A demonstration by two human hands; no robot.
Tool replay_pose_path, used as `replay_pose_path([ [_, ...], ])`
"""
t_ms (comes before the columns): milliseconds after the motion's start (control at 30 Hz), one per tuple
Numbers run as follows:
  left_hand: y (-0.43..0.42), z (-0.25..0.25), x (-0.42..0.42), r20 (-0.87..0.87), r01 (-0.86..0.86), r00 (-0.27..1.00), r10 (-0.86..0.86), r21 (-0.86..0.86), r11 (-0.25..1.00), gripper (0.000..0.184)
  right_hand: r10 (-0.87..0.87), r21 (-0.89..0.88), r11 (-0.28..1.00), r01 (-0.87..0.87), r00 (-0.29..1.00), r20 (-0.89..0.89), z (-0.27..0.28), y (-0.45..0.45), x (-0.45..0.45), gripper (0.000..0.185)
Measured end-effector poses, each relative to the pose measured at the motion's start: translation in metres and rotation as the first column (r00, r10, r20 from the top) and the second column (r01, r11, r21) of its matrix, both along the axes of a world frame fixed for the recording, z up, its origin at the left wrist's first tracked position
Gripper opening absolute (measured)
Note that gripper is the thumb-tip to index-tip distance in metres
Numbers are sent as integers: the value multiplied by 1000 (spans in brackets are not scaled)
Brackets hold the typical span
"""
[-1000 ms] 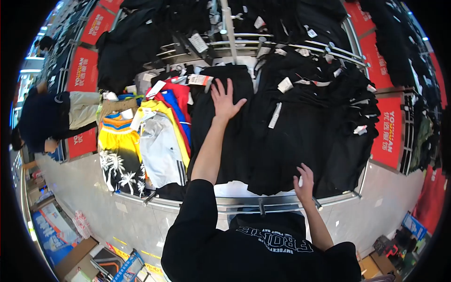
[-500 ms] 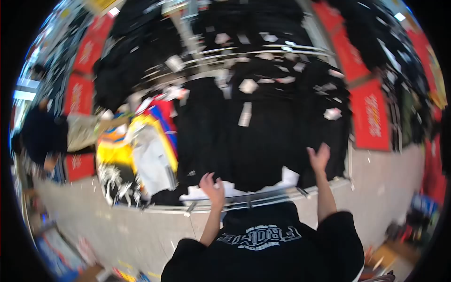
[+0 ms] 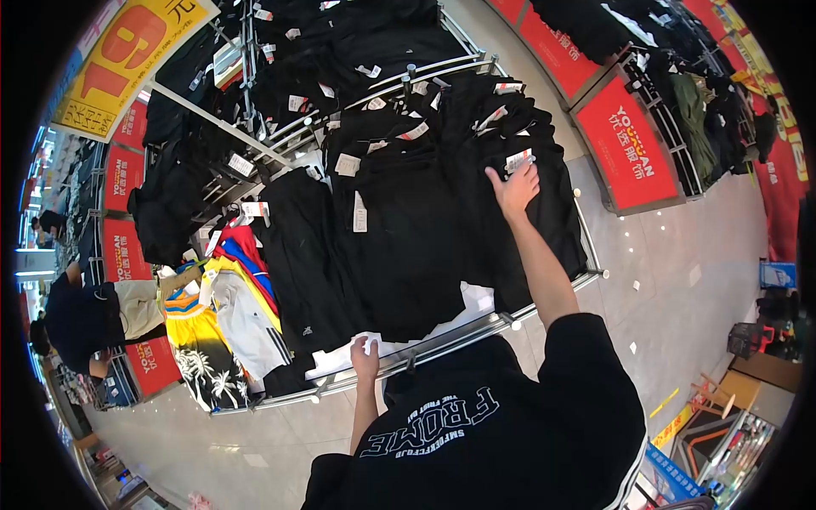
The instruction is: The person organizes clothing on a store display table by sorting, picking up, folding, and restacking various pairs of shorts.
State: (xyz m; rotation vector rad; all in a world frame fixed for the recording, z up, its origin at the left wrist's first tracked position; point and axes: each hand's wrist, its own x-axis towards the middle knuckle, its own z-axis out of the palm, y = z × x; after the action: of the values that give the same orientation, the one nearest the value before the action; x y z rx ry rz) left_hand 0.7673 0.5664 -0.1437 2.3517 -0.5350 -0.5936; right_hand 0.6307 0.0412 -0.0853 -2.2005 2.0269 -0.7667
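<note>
Black garments are making up the centre stack (image 3: 399, 255), lying flat on the counter (image 3: 508, 320). Attention seems to be shifting: right hand (image 3: 517, 194) is now reaching right of it, thumb spread wide, resting by the price tag (image 3: 518, 160) on the right stack (image 3: 548, 242). Left hand (image 3: 365, 359), previously near the stack's front, is sitting front-left, fingers curled, grip unclear. Yellow sign (image 3: 127, 53), back-left, is reading "19 元"; red panel (image 3: 627, 146), right, "YOUXUAN 优选服饰".

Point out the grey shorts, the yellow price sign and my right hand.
Grey shorts (image 3: 246, 325): head view, middle of the fabric.
Yellow price sign (image 3: 127, 59): head view, middle of its printed face.
Right hand (image 3: 517, 189): head view, back of the hand.
</note>
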Motion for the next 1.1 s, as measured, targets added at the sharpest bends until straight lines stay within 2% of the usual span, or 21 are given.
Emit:
replay_pose_path([
  [67,6,1,-10,-147,-50,987,60,66,997,31,-56,61,997,57,998,-11,8,-29,10,117],
  [133,11,11,-17,-121,-56,990,68,100,993,31,-100,216,971,105,994,-33,21,-48,23,121],
  [233,18,20,-19,-133,-127,983,126,2,992,30,-106,347,931,113,994,-39,16,-64,31,124],
  [267,20,21,-17,-124,-130,983,133,29,991,31,-131,375,919,120,991,5,11,-71,31,123],
  [333,15,38,-15,-130,-131,982,136,45,990,31,-125,360,929,87,988,85,-5,-81,24,115],
  [367,18,38,-14,-126,-129,983,135,53,990,31,-109,280,957,70,986,128,-15,-82,18,106],
  [400,20,36,-12,-153,-165,973,170,45,985,30,-74,210,977,31,977,201,-20,-81,10,92],
  [467,21,30,-9,-183,-196,963,199,36,980,30,86,45,992,-116,899,429,-39,-86,-16,75],
  [500,22,29,-10,-222,-222,949,224,33,974,30,116,14,990,-139,877,466,-34,-82,-26,61],
  [533,24,28,-11,-262,-249,933,249,32,968,30,123,-4,990,-139,867,483,-29,-80,-34,48],
  [633,22,24,-10,-259,-243,937,236,4,970,28,80,-38,997,-73,762,642,-8,-70,-48,31],
  [667,21,25,-9,-259,-241,937,233,1,970,28,26,18,999,-50,749,662,4,-65,-54,37],
  [733,18,30,-8,-305,-312,905,296,-7,950,27,1,-16,1000,15,662,750,13,-58,-66,41],
  [767,17,32,-7,-301,-320,904,303,-8,947,27,-50,-22,994,109,614,787,16,-53,-70,41],
  [800,15,36,-6,-263,-310,921,287,-51,949,27,-98,-20,979,201,561,822,20,-45,-75,41],
  [867,-6,57,-1,-200,-278,947,250,-122,953,26,-55,16,995,101,396,916,49,-26,-93,38],
  [900,-26,81,0,-221,-265,948,229,-147,953,24,-19,-4,998,69,324,946,78,-9,-94,34],
  [933,-41,91,4,-188,-194,971,149,-250,949,23,-59,54,998,26,284,957,105,10,-97,39],
  [967,-61,103,6,-166,-124,984,69,-350,928,24,-50,41,998,39,258,965,131,27,-98,37],
  [1033,-113,156,-1,-243,-42,968,-66,-415,909,26,-31,20,999,50,231,972,168,59,-99,34],
  [1100,-160,196,-12,-179,173,942,-284,-465,868,31,-30,27,1000,15,270,962,193,90,-104,35],
])
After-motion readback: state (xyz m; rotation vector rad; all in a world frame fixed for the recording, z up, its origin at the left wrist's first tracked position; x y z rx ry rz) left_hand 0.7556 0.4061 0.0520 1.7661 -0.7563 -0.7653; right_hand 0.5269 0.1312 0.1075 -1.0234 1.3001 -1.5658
